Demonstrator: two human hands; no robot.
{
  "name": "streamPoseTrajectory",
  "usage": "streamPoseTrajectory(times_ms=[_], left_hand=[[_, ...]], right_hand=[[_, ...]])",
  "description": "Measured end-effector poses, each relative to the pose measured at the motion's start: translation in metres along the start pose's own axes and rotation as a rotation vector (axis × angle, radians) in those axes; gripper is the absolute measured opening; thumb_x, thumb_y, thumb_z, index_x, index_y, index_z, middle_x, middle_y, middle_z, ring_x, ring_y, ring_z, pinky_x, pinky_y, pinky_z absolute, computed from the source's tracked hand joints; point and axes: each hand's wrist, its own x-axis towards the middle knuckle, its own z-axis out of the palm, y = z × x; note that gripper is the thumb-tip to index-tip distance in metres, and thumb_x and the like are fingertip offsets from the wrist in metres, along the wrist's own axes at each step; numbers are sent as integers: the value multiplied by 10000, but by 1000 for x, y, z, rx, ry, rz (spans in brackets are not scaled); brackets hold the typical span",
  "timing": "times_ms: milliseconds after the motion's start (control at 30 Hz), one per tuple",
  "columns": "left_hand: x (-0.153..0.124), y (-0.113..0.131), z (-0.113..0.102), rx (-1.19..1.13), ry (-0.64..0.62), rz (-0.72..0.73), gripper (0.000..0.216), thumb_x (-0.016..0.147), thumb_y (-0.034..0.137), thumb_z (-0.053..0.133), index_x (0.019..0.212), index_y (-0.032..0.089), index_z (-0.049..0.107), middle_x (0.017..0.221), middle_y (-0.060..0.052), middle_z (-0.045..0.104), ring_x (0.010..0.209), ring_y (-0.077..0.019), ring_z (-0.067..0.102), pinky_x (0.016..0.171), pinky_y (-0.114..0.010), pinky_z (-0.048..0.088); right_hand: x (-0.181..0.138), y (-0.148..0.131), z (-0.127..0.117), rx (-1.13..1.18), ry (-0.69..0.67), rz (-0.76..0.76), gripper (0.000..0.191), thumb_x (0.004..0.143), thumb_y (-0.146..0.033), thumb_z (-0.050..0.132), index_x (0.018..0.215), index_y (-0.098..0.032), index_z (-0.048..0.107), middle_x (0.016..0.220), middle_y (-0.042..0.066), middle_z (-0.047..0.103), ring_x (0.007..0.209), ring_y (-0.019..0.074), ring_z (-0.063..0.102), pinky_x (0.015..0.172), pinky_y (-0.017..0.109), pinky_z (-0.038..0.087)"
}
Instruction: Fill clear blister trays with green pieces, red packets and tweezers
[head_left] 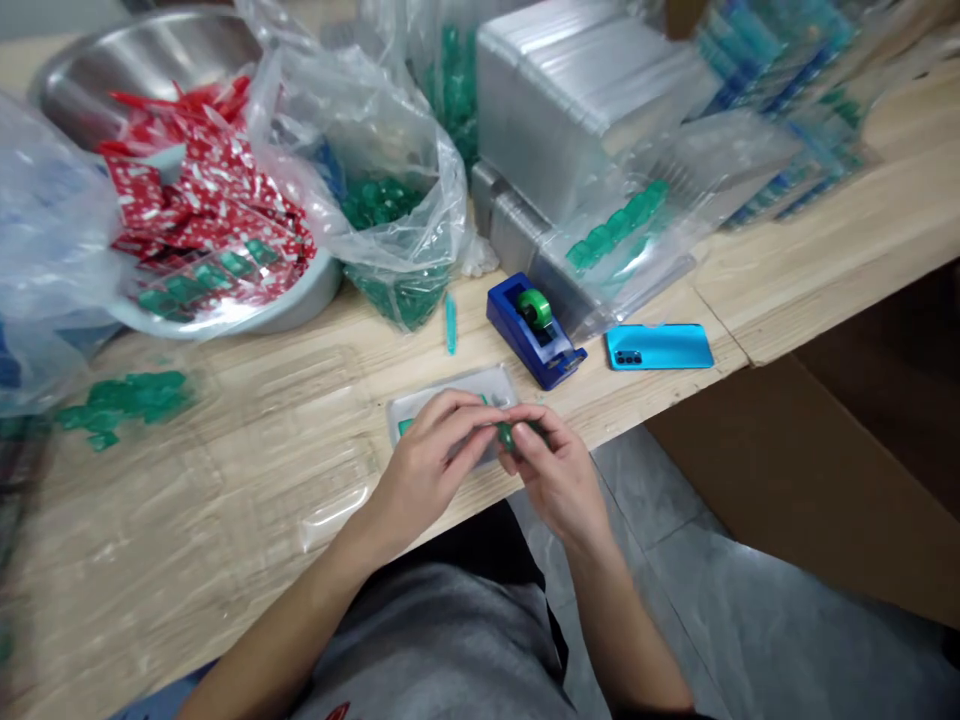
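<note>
Both of my hands meet at the near edge of the wooden table (225,520). My left hand (435,450) has its fingers curled over a clear plastic blister tray (450,395) that lies flat on the wood. My right hand (551,465) pinches a small green piece (507,433) at the tray's right end. The fingertips of the two hands touch around that piece. A bit of green shows at the tray's left end.
A blue tape dispenser (534,328) with green tape and a blue phone (660,346) lie right of the tray. Behind stand a metal bowl (225,310) of red packets, clear bags of green pieces (390,230), stacked clear trays (570,110) and loose green pieces (124,400).
</note>
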Motion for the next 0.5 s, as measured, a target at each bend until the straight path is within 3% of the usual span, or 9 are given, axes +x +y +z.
streamPoseTrajectory(times_ms=[67, 200, 267, 400, 500], left_hand=[[-2, 1, 3, -38, -4, -44, 198, 925, 144, 538, 1047, 224, 671, 934, -27, 662, 896, -129, 645, 798, -247, 537], [-8, -1, 7, -145, -4, -372, 265, 885, 354, 558, 1068, 197, 666, 941, -46, 734, 854, -170, 702, 743, -263, 575], [-11, -7, 8, -158, -57, -462, 340, 839, 474, 574, 1007, 202, 690, 947, -49, 749, 864, -194, 714, 748, -275, 586], [-18, -23, 6, -55, -34, -397, 429, 783, 608, 558, 935, 244, 726, 1000, -43, 745, 939, -230, 704, 834, -313, 578], [-23, -28, 1, -10, -66, -327, 405, 770, 589, 586, 952, 258, 730, 1027, -45, 734, 987, -244, 688, 902, -332, 560]], right_hand=[[-3, 1, 0, -40, -11, -12, 286, 682, -416, 821, 809, -194, 692, 583, -63, 589, 505, 52, 483, 521, 194, 392], [-9, 1, 4, -44, 39, -32, 365, 623, -459, 838, 772, -164, 682, 607, -49, 615, 542, 70, 534, 582, 226, 443], [-10, 3, 6, 19, 60, -39, 427, 559, -489, 859, 772, -159, 692, 665, -33, 650, 585, 84, 581, 637, 251, 479], [-13, 8, 6, 81, 25, -47, 519, 501, -523, 870, 841, -153, 741, 733, -13, 668, 607, 89, 600, 683, 276, 489], [-17, 11, 6, 44, 7, -63, 544, 483, -546, 866, 855, -162, 764, 710, -28, 633, 577, 69, 534, 638, 258, 452]])
